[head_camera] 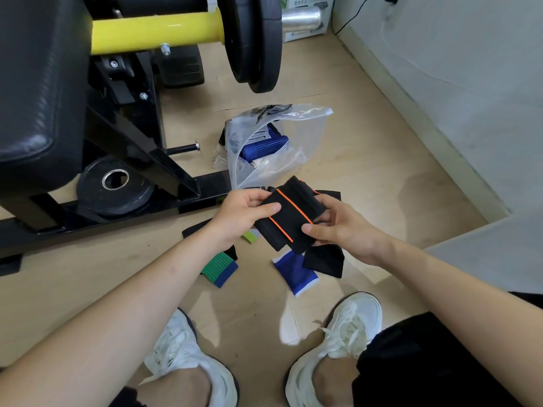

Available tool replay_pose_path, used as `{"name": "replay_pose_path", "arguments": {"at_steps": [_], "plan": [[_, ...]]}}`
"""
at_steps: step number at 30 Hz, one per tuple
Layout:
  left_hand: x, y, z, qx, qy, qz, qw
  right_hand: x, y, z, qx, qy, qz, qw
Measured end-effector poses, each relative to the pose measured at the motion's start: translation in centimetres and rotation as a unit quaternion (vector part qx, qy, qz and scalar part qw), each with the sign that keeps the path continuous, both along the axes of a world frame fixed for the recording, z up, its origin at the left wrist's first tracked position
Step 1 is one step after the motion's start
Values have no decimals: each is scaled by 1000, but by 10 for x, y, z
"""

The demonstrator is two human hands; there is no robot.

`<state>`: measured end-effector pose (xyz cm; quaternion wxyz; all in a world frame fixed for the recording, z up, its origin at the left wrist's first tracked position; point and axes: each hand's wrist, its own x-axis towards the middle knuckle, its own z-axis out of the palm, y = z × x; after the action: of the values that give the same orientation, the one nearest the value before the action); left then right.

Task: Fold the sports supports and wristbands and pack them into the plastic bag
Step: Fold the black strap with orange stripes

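The black support with orange stripes (289,214) was held up off the floor (367,160) between both hands. The left hand (244,214) pinched its left edge, thumb on top, and the right hand (343,227) gripped its near right corner. Just beyond lay the plastic bag (308,136), a blue support (264,146) inside. Nearer on the floor lay two more: a green wristband (219,267) to the left, a blue wristband (296,273) to the right.

the black support (289,214) has orange piping, there's a blue ribbed wristband (296,271) with white edges, a green dotted one (219,267) trimmed blue, white sneakers (338,348), and a yellow bar (155,33).
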<state>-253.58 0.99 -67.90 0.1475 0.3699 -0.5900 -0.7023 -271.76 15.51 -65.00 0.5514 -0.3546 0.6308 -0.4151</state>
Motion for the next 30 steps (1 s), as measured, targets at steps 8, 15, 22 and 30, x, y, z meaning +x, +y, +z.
{"name": "replay_pose_path", "arguments": {"at_steps": [8, 15, 22, 30], "plan": [[5, -6, -6, 73, 3, 58, 996, 2, 5, 0, -46, 70, 15, 996], [6, -7, -10, 103, -6, 41, 994, 5, 1, -3, -79, 154, -3, 985], [9, -6, -22, 90, -37, 22, 995, 1, 1, -4, -159, 328, 37, 930], [4, 3, -27, -11, -37, 53, 998, 4, -3, -6, -260, 480, 169, 820]]}}
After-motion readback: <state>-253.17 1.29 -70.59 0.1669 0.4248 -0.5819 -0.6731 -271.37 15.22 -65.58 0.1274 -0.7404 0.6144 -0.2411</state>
